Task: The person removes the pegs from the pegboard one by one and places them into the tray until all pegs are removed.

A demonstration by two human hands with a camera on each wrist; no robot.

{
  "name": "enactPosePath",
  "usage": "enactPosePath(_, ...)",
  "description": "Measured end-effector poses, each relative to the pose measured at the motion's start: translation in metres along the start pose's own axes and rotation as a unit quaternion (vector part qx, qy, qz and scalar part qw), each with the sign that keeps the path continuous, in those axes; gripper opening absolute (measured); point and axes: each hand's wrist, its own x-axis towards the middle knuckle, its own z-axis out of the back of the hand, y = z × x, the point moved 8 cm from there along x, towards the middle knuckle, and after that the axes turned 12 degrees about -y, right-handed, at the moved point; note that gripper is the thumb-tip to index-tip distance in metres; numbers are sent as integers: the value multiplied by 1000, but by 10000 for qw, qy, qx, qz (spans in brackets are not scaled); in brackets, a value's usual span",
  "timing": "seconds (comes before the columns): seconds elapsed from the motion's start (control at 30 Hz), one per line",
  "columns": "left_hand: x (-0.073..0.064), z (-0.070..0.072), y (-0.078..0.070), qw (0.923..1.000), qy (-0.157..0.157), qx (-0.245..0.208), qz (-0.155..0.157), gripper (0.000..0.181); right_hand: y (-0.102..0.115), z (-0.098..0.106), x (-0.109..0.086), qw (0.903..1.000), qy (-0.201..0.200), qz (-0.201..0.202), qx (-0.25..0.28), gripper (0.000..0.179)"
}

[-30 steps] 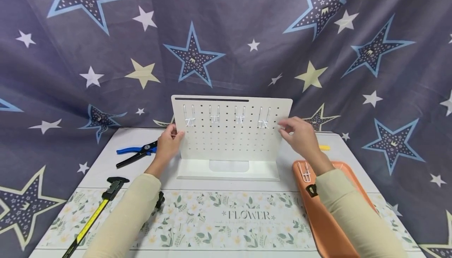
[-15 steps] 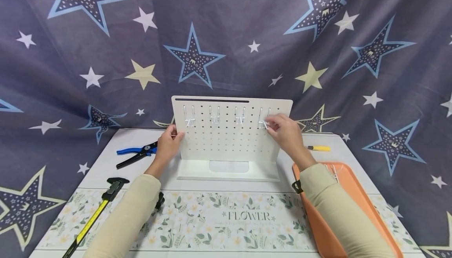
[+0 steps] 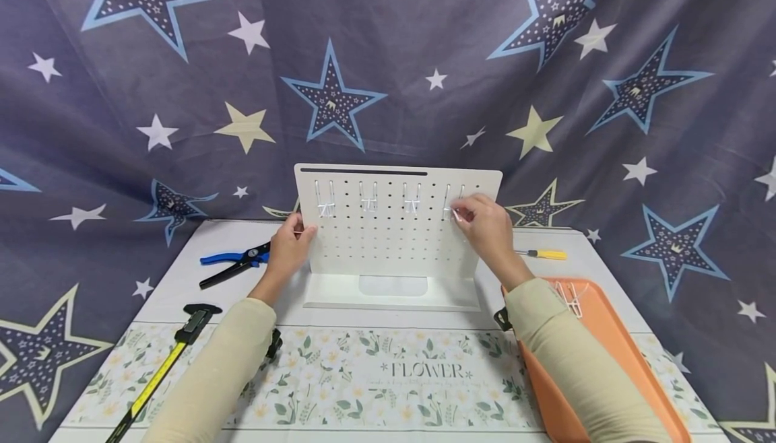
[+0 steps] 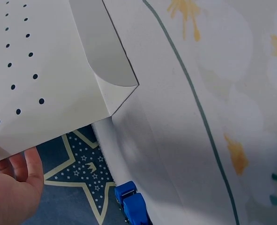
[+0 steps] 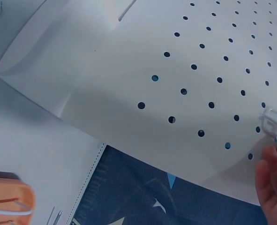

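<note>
A white pegboard (image 3: 388, 244) stands upright on its flanged base. Several wire pegboard hooks hang in a row near its top, among them one at the far left (image 3: 326, 204). My left hand (image 3: 289, 244) grips the board's left edge, thumb in front and fingers curled behind it, as the left wrist view also shows (image 4: 11, 187). At the rightmost pegboard hook (image 3: 447, 204), my right hand (image 3: 487, 227) pinches the lower end between thumb and fingers. Those fingers hide part of the hook. In the right wrist view, the hook (image 5: 272, 123) looks clear and lies against the holes.
To the right is an orange tray (image 3: 624, 369) with white wire hooks (image 3: 570, 298) in it. A screwdriver with a yellow handle (image 3: 550, 254) lies behind the tray. Blue-and-black pliers (image 3: 239, 258) and a caliper with a yellow scale (image 3: 197, 322) lie on the left. A starry curtain (image 3: 388, 59) hangs behind.
My right hand has moved left from beside the board's right edge to the rightmost hook and now pinches it. The left hand has stayed on the board's edge.
</note>
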Motion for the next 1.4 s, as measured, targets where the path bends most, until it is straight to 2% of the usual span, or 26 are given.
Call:
enactPosePath(0.23,0,-1,0,10000,53,-12,51,28,2,2,-2,9998,-120,128,1,11)
enactPosePath(0.53,-1,-2,1,9999,97,24,125,28,10,10,-4,9975,-511,458,180,9)
enactPosePath(0.77,-2,-1,-1,9999,36,62,83,27,10,17,-6,9965,-602,531,226,12)
enactPosePath(0.97,-2,-1,-1,9998,41,29,175,27,6,29,-7,9947,-687,666,378,13)
enactPosePath(1.17,-4,0,-3,9998,51,0,192,28,-5,44,-11,9951,-664,525,508,12)
enactPosePath(1.4,-3,1,-6,9999,39,35,100,29,-30,62,-10,9977,-494,182,416,9)
